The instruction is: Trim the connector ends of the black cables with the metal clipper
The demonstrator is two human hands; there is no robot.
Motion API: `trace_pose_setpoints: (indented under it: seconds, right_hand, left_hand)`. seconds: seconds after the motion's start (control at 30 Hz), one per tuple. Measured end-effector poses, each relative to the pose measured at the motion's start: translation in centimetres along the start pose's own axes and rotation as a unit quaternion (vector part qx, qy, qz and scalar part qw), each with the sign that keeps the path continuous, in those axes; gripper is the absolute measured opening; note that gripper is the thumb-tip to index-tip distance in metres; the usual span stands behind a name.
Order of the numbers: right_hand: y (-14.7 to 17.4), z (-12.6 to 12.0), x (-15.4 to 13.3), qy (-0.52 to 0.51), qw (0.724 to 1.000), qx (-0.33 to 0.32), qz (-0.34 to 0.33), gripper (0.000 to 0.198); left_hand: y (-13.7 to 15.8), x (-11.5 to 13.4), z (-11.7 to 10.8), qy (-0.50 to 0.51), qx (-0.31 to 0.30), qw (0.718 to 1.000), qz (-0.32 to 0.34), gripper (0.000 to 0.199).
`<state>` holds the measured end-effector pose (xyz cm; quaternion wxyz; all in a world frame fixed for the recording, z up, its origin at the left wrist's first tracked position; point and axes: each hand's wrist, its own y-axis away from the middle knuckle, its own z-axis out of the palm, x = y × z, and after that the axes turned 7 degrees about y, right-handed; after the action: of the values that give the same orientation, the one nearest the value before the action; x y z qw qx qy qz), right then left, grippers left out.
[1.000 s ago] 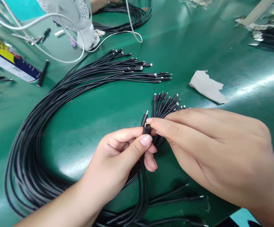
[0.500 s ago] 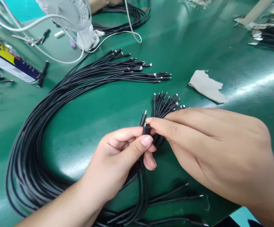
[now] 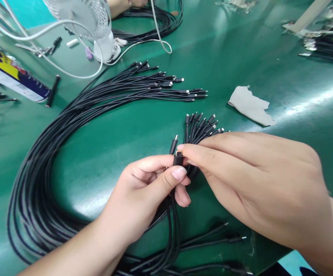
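Note:
My left hand (image 3: 152,188) pinches a black USB cable plug (image 3: 178,159) between thumb and forefinger, its metal tip pointing up. Just behind that plug, a second cable plug (image 3: 173,145) sticks up by the same fingers. My right hand (image 3: 258,184) comes in from the right with its fingers pressed together, the fingertips touching the held plug's metal end. Whatever they may grip is hidden. Beyond both hands, a cluster of plugs (image 3: 203,122) fans out. A large looped bundle of black cables (image 3: 37,153) curves around on the left, its far plugs spread on the green table (image 3: 120,138).
A torn pale cloth (image 3: 251,105) lies to the right. At the back left are a small white fan (image 3: 80,19), a yellow and blue spray can (image 3: 14,73) and a black pen-like stick (image 3: 53,91). Another person's hand (image 3: 137,3) is near coiled cables (image 3: 157,23).
The view has shifted slightly. Both hands keep nearly the same pose, with the right fingertips still at the plug's metal end.

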<state>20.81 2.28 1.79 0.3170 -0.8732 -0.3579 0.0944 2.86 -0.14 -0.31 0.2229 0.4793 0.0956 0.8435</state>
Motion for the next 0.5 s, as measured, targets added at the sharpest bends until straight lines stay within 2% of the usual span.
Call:
trace_pose_setpoints:
  seconds: [0.2, 0.5]
  right_hand:
    - [0.21, -0.07, 0.07, 0.003, 1.000, -0.021, -0.007, 0.028]
    - [0.32, -0.14, 0.09, 0.022, 0.999, -0.030, -0.010, 0.029]
  left_hand:
    - [-0.15, -0.07, -0.05, 0.013, -0.013, 1.000, -0.011, 0.016]
    - [-0.15, 0.05, 0.02, 0.009, 0.001, 1.000, -0.012, 0.018]
